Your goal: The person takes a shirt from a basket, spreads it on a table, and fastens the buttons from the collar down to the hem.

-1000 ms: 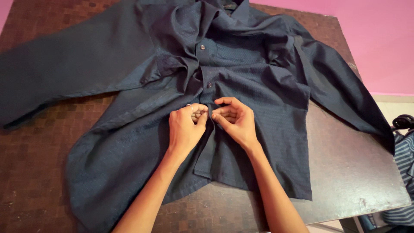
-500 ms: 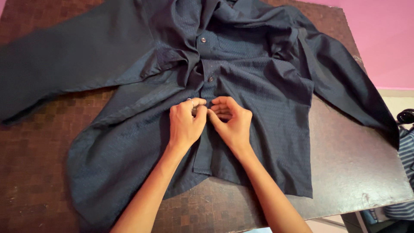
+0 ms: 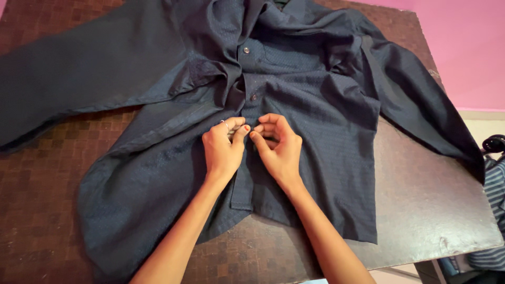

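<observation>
Where both hands meet, left fingers (image 3: pixel 232 128) and right fingers (image 3: pixel 268 122) pinch the dark blue shirt (image 3: pixel 315 105) placket — rumpled, spread across brown desk (image 3: pixel 431 200); pink wall (image 3: pixel 468 47) beyond.

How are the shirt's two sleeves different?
The left sleeve lies spread out wide and fairly flat across the table. The right sleeve is narrower, more creased, and runs down to the table's edge. Both are the same dark blue cloth, and neither hand touches them.

Rumpled dark blue shirt (image 3: pixel 315 158) front-up on table (image 3: pixel 431 210)
</observation>
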